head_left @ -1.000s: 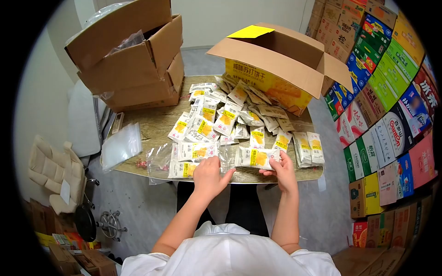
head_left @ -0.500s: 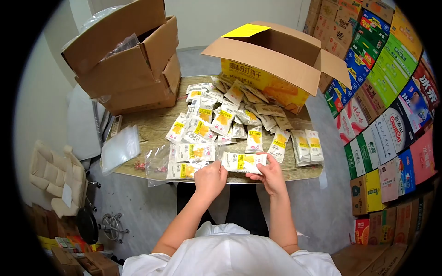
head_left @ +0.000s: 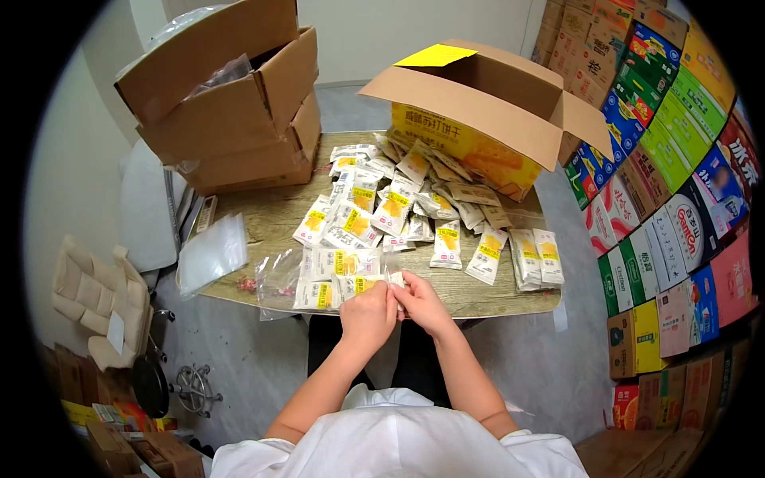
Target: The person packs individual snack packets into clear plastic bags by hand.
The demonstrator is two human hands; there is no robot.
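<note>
A clear plastic bag (head_left: 275,283) lies at the table's front edge with several white and yellow cracker packets (head_left: 320,295) inside. My left hand (head_left: 369,312) is closed on the bag's open right end. Right beside it, my right hand (head_left: 422,304) grips a cracker packet (head_left: 396,279) whose left part is in the bag's mouth; the two hands touch or nearly touch. Beyond them a loose heap of the same packets (head_left: 394,205) covers the middle of the table. Two packets (head_left: 535,259) lie side by side at the right.
A yellow carton (head_left: 470,143) with open flaps stands behind the heap. Brown cardboard boxes (head_left: 231,159) are stacked at the back left. Flat clear bags (head_left: 213,253) lie on the table (head_left: 271,215) at the left. Colourful cartons (head_left: 669,215) line the right side.
My right hand has moved left with the packet, up to my left hand, and the packet has gone partly into the bag's mouth. My left hand has closed on the bag's edge.
</note>
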